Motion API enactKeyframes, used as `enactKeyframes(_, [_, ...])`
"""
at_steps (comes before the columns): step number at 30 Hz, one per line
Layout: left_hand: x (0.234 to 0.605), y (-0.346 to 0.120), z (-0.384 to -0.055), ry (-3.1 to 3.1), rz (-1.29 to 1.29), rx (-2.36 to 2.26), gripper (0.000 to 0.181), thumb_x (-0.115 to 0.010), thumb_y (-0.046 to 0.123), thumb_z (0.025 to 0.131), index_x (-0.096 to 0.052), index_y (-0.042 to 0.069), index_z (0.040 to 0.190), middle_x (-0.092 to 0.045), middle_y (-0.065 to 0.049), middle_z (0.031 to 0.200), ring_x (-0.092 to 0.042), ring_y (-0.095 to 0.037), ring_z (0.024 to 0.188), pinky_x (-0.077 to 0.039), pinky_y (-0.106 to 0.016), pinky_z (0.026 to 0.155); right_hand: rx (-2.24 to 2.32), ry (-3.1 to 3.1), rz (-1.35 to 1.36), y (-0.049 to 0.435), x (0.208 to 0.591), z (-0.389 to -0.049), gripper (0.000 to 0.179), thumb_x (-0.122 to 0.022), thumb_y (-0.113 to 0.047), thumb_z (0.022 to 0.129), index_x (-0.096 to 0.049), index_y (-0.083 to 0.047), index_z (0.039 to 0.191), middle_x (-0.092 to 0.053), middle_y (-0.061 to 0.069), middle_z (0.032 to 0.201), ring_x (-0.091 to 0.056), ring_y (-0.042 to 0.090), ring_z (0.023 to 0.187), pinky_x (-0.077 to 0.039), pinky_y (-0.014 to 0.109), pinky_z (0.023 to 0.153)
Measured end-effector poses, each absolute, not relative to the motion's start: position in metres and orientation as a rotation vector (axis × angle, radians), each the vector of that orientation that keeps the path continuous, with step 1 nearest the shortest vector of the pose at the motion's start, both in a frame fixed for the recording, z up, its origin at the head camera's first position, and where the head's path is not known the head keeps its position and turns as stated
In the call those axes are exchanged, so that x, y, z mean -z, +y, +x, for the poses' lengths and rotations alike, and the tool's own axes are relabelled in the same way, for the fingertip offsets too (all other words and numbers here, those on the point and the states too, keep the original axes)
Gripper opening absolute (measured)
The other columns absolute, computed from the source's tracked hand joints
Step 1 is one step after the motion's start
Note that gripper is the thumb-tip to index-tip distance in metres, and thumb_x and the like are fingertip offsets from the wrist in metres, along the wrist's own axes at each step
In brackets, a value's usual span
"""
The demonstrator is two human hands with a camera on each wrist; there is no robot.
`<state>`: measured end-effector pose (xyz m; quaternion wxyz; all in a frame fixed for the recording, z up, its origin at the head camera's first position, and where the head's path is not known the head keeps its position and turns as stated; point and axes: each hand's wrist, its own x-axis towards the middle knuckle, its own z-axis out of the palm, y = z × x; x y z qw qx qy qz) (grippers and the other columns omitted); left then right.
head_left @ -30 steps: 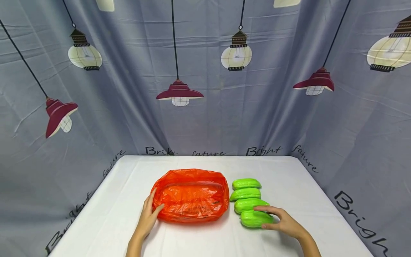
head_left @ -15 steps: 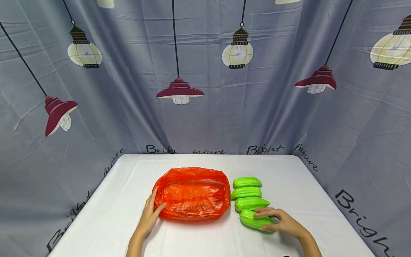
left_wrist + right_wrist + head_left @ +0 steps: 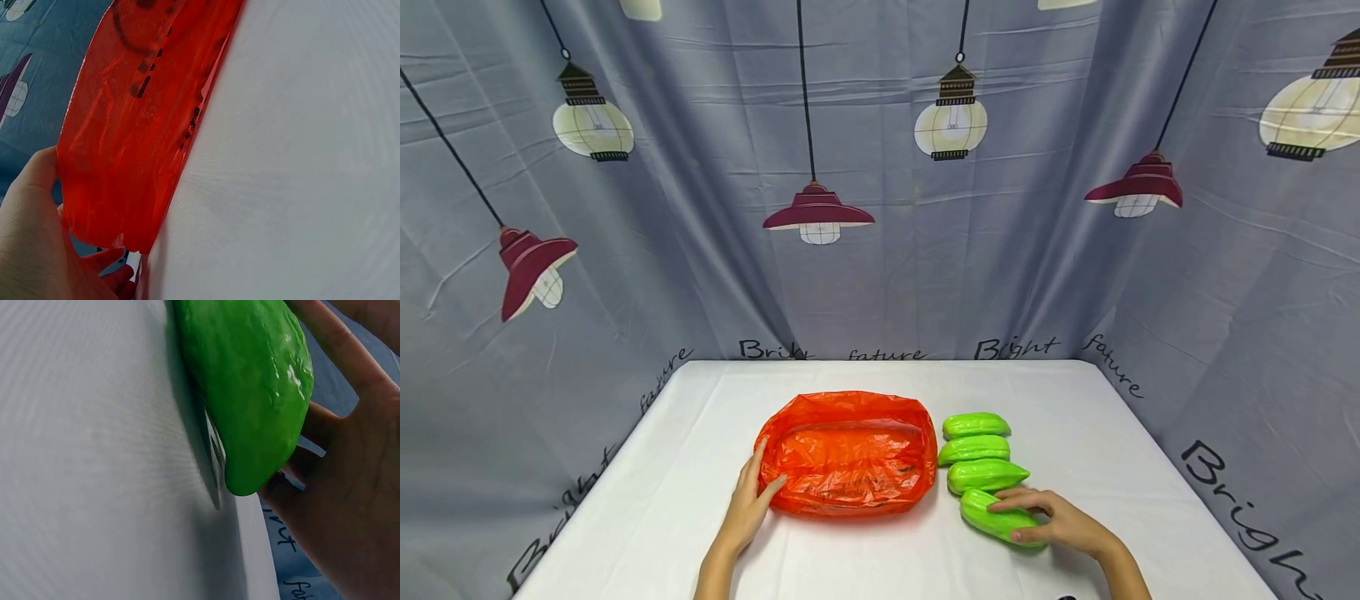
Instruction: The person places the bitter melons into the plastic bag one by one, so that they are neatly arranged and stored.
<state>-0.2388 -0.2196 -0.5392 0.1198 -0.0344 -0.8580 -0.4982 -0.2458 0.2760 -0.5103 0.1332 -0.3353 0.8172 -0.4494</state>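
A red plastic bag [image 3: 850, 479] lies open-mouthed in the table's middle, its rim spread wide. At its left front corner, my left hand [image 3: 745, 504] holds it, fingers along the outer side and thumb at the front rim. In the left wrist view, the thumb tip passes behind the bag's edge. Several bumpy, shiny green vegetables, like bitter melons, lie stacked front to back right of the bag. My right hand [image 3: 1060, 525] grips the right part of the nearest green vegetable [image 3: 988, 512], fingers over its top and thumb on the near side. This vegetable lies aslant.
The other green vegetables [image 3: 985, 475] lie close behind the gripped one, beside the bag. A white cloth [image 3: 647, 517] covers the table. Grey-blue curtains [image 3: 880, 292] with printed lamps enclose the back and sides. A small dark thing [image 3: 1067, 597] shows at the bottom edge.
The nearest vegetable's right end has swung toward me, and my right fingers have come off the one behind it onto its top. My left hand and the bag have stayed put.
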Motion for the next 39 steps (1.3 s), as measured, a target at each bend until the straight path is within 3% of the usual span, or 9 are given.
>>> enactKeyframes(5, [0.5408,-0.2199,-0.2391,-2.506,-0.101,1.452,0.074,-0.055,0.033,0.091,-0.013,0.019,0.149,-0.016,-0.024,0.147,-0.015,-0.047,0.132,-0.014,-0.068,0.098,1.284,2.348,-0.957,0.2748,0.5104,-0.2454,0.036,-0.063,-0.016,0.086,-0.063,-0.016,0.121,-0.056,0.004,0.127,-0.044,0.005,0.118,-0.039,0.03,0.092])
enactKeyframes(13, [0.5402,-0.22,-0.239,-2.511,-0.097,1.454,0.074,-0.055,0.033,0.091,-0.012,0.019,0.15,-0.016,-0.024,0.147,-0.015,-0.047,0.132,-0.013,-0.068,0.098,1.33,2.183,-0.995,0.2739,0.5131,-0.2466,0.037,-0.06,-0.013,0.088,-0.059,-0.009,0.124,-0.054,0.006,0.129,-0.043,0.002,0.119,-0.034,0.019,0.094])
enactKeyframes(21, [0.5408,-0.2208,-0.2395,-2.512,-0.104,1.459,0.075,-0.055,0.034,0.09,-0.013,0.019,0.149,-0.016,-0.024,0.147,-0.015,-0.046,0.132,-0.014,-0.068,0.098,1.368,2.077,-0.963,0.2719,0.5141,-0.2478,0.04,-0.06,-0.011,0.087,-0.056,-0.007,0.127,-0.051,0.011,0.132,-0.047,0.006,0.115,-0.039,0.021,0.086])
enactKeyframes(25, [0.5416,-0.2213,-0.2389,-2.509,-0.107,1.461,0.075,-0.056,0.034,0.09,-0.013,0.02,0.149,-0.017,-0.024,0.147,-0.016,-0.046,0.132,-0.014,-0.068,0.098,1.384,2.067,-0.958,0.2709,0.5139,-0.2478,0.042,-0.061,-0.011,0.086,-0.056,-0.007,0.128,-0.054,0.01,0.127,-0.049,0.003,0.093,-0.04,0.021,0.072])
enactKeyframes(29, [0.5417,-0.2211,-0.2384,-2.511,-0.104,1.467,0.075,-0.056,0.034,0.09,-0.012,0.021,0.15,-0.016,-0.023,0.147,-0.015,-0.046,0.132,-0.014,-0.068,0.098,1.404,2.07,-0.969,0.2698,0.5132,-0.2479,0.044,-0.063,-0.009,0.085,-0.055,-0.006,0.129,-0.056,0.009,0.115,-0.037,0.004,0.064,-0.037,0.02,0.057])
enactKeyframes(32, [0.5413,-0.2207,-0.2385,-2.513,-0.103,1.468,0.075,-0.056,0.034,0.09,-0.012,0.02,0.15,-0.016,-0.023,0.147,-0.015,-0.046,0.132,-0.014,-0.068,0.098,1.417,2.064,-0.987,0.2696,0.5136,-0.2485,0.045,-0.063,-0.008,0.085,-0.054,-0.005,0.129,-0.057,0.009,0.111,-0.032,0.007,0.057,-0.036,0.02,0.054])
enactKeyframes(35, [0.5408,-0.2204,-0.2388,-2.517,-0.104,1.461,0.075,-0.056,0.032,0.09,-0.013,0.02,0.15,-0.017,-0.023,0.147,-0.015,-0.047,0.132,-0.014,-0.068,0.098,1.412,2.078,-0.994,0.2697,0.5144,-0.2486,0.046,-0.064,-0.008,0.084,-0.054,-0.005,0.129,-0.057,0.008,0.117,-0.032,0.007,0.058,-0.037,0.02,0.057])
enactKeyframes(39, [0.54,-0.2205,-0.2387,-2.511,-0.107,1.465,0.075,-0.057,0.032,0.09,-0.013,0.02,0.149,-0.017,-0.023,0.147,-0.016,-0.046,0.132,-0.014,-0.068,0.098,1.398,2.097,-0.984,0.2701,0.5151,-0.2477,0.047,-0.065,-0.01,0.084,-0.054,-0.005,0.13,-0.054,0.008,0.129,-0.044,0.003,0.078,-0.039,0.022,0.067])
